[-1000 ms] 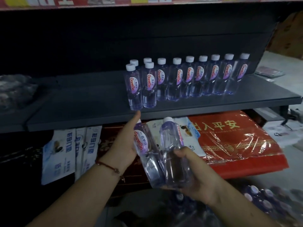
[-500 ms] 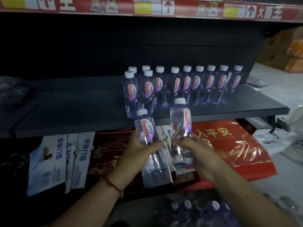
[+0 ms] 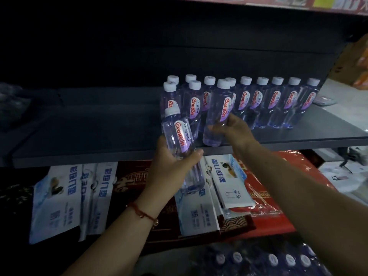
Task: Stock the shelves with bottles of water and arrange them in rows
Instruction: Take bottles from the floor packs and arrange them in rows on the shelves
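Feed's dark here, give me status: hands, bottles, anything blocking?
Left hand grips clear white-capped water bottle below dark shelf. Right hand sets second bottle at front row. Nothing blocking.

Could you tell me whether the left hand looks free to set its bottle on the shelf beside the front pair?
Probably yes: the left hand grips its bottle just before the shelf edge, and the dark space left of the front pair looks bare.

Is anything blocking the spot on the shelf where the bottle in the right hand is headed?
Nothing visible does. The right hand holds its bottle at the shelf's front edge, right of the two front-row bottles, where the dark surface looks bare.
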Motion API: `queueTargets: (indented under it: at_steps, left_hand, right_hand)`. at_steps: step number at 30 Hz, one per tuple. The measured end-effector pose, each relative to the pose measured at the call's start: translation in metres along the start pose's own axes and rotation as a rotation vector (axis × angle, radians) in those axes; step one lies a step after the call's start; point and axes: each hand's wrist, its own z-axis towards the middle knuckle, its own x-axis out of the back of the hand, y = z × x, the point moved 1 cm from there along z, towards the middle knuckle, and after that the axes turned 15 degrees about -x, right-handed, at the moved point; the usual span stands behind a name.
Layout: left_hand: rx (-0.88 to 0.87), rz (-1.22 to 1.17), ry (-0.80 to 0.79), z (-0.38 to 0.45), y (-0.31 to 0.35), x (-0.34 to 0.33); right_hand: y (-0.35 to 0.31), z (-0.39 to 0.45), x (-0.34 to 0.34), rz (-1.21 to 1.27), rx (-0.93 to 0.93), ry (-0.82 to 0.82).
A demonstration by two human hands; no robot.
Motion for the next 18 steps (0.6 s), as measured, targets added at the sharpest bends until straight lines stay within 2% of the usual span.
queueTargets:
  at_steps: [11, 18]
  left_hand:
    - [-0.025, 0.038, 0.026, 0.005, -0.004, 0.005]
    - [-0.017, 0.071, 0.021, 0.005, -0.006, 0.002]
  right_hand:
    - [0.033, 0.014, -0.017, -0.164, 0.18, 0.074]
    - [0.038, 0.018, -0.026, -0.266, 0.173, 0.187]
